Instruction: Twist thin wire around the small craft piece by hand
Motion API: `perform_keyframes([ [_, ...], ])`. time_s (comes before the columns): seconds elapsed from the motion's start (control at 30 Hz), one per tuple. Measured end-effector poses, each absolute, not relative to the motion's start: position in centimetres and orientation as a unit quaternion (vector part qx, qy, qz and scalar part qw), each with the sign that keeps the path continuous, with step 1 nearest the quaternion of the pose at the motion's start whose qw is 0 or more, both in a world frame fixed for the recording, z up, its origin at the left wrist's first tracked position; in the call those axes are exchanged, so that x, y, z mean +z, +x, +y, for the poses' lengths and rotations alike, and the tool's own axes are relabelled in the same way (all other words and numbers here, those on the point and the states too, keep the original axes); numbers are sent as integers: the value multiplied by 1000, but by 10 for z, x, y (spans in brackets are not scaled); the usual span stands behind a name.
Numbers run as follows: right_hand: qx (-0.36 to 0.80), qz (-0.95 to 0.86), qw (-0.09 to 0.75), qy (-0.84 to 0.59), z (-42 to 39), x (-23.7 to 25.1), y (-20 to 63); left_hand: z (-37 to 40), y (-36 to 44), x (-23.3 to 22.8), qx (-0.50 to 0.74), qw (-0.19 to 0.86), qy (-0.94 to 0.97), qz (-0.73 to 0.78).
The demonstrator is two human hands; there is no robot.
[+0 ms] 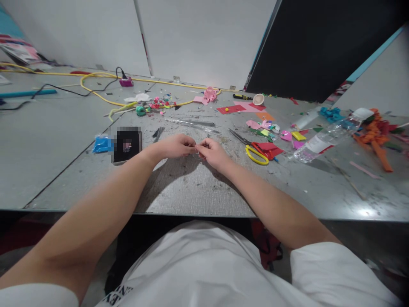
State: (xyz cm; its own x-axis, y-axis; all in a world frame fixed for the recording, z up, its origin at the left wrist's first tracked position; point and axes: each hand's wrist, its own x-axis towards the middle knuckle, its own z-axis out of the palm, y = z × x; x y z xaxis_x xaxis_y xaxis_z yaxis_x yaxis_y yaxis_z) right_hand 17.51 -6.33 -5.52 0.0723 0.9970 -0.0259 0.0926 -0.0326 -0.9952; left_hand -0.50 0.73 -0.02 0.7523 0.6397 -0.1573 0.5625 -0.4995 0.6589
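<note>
My left hand (179, 146) and my right hand (212, 153) meet fingertip to fingertip just above the grey table (198, 192). Both are closed in a pinch on something thin and small, too fine to make out between the fingers. Beyond them lies a loose bundle of thin metal wires (194, 123). To the right of my right hand rest scissors with yellow and red handles (256, 154), their blades pointing away to the left. Short dark strips (158, 134) lie just past my left hand.
A dark-screened device (129, 145) and a blue packet (101, 144) lie left. A clear plastic bottle (332, 136) lies on its side at right, near orange scraps (375, 136). Red paper (230, 109), a yellow cable (105, 99) and colourful bits (159, 103) are at the back, before white panels (204, 38).
</note>
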Motion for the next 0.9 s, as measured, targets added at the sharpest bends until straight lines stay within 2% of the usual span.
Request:
perform_keyframes([
  [0.9, 468, -534, 468, -526, -60, -66, 181, -4, 5, 7, 41, 319, 875, 362],
])
